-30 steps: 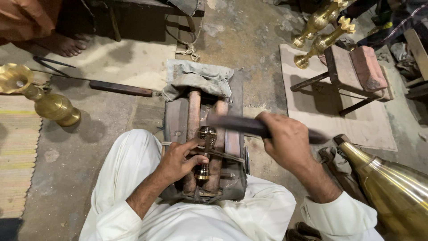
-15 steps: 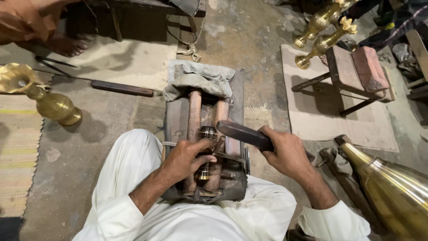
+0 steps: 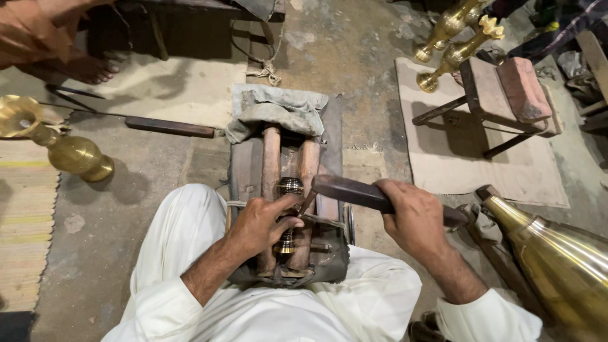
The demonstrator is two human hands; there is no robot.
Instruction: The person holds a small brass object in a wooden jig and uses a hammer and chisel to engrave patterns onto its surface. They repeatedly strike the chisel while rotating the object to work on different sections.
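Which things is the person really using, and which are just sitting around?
In use:
left hand steadying the small brass piece
right hand gripping the dark wooden tool
wooden block stand under the piece

Lying about:
brass vase
large brass vessel
brick
grey cloth

Small banded brass piece [image 3: 290, 215] upright between wooden rollers [image 3: 271, 177] – dark flat tool [image 3: 361, 193] angled against it.

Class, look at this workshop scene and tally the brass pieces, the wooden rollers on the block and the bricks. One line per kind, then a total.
Brass pieces: 5 (vase, small piece under the left hand, two stems, large vessel)
Wooden rollers: 2
Bricks: 1
Total: 8
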